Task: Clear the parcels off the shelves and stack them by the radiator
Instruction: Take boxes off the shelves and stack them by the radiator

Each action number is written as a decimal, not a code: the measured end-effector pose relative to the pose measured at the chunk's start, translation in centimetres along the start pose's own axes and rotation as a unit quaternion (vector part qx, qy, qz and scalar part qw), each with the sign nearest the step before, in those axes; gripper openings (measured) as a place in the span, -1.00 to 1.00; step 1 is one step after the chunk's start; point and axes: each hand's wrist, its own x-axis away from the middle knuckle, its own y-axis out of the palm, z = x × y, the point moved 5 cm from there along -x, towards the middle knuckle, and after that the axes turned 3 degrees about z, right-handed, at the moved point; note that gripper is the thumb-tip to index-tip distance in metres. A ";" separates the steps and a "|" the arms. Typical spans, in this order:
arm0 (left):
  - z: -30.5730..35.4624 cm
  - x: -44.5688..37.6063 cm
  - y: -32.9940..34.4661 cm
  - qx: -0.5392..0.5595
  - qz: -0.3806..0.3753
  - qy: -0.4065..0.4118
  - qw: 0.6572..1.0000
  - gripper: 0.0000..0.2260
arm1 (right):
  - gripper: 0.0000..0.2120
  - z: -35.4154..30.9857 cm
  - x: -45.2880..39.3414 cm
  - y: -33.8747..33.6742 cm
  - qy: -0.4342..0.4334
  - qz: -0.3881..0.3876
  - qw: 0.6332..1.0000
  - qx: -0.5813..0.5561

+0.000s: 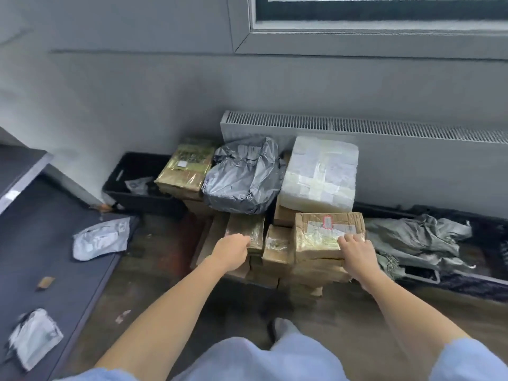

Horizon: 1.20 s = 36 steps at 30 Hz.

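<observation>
the taped cardboard box (330, 235) sits atop the stack by the radiator (357, 127); right hand (357, 254) presses its slick near edge, left hand (232, 250) grips a smaller box (246, 232). likely stiff, light; hold by the edges.

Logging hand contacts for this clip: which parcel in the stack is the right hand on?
The right hand rests on the cardboard box with the red-edged label, front right of the stack, just below the white taped parcel.
</observation>
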 end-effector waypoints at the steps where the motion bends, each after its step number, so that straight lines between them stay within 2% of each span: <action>1: 1.2 -0.7 0.4 0.011 -0.009 -0.008 1.000 -0.72 | -0.64 1.1 -1.0 0.4 -0.008 -0.003 1.000 0.003; 4: 4.4 -1.8 2.1 0.029 -0.055 -0.029 0.998 -0.72 | -0.61 2.9 -3.2 2.4 -0.034 -0.037 0.999 0.015; 8: 6.0 -2.2 3.6 -0.007 -0.123 -0.028 0.992 -0.71 | -0.62 3.3 -5.2 4.9 -0.087 -0.098 0.991 0.007; 10: 5.5 -1.8 3.7 -0.021 -0.136 -0.044 0.990 -0.71 | -0.74 2.8 -5.8 4.8 -0.116 -0.078 0.990 -0.013; 11: 5.1 -1.4 3.8 -0.021 -0.140 -0.058 0.988 -0.71 | -0.72 2.4 -6.0 4.4 -0.126 -0.059 0.990 -0.036; 13: 4.1 -0.4 4.0 -0.018 -0.141 -0.091 0.986 -0.71 | -0.57 1.2 -6.4 3.6 -0.159 -0.017 0.985 -0.061; 14: 3.6 0.1 4.0 -0.011 -0.141 -0.108 0.984 -0.71 | -0.56 0.4 -6.7 3.1 -0.181 0.005 0.981 -0.070; 19: 0.5 4.5 3.9 0.090 -0.104 -0.224 0.965 -0.71 | -0.73 -5.8 -7.5 -0.4 -0.309 0.041 0.948 -0.071; 22: -2.3 9.7 3.2 0.146 -0.050 -0.297 0.942 -0.71 | -0.75 -12.1 -6.2 -2.2 -0.386 0.038 0.921 -0.035; 26: -8.6 22.3 1.4 0.227 0.103 -0.433 0.866 -0.75 | -0.77 -22.9 -0.1 -5.0 -0.491 0.049 0.870 0.010; 30: -12.1 40.7 2.7 0.217 0.200 -0.566 0.770 -0.76 | -0.74 -34.7 11.3 -8.4 -0.612 0.081 0.787 0.014; 33: -9.9 55.7 8.1 0.221 0.208 -0.648 0.699 -0.75 | -0.67 -42.5 24.1 -9.8 -0.702 0.089 0.705 0.044; 36: -5.0 68.6 15.1 0.235 0.180 -0.719 0.629 -0.75 | -0.72 -48.4 37.7 -9.4 -0.777 0.085 0.620 0.076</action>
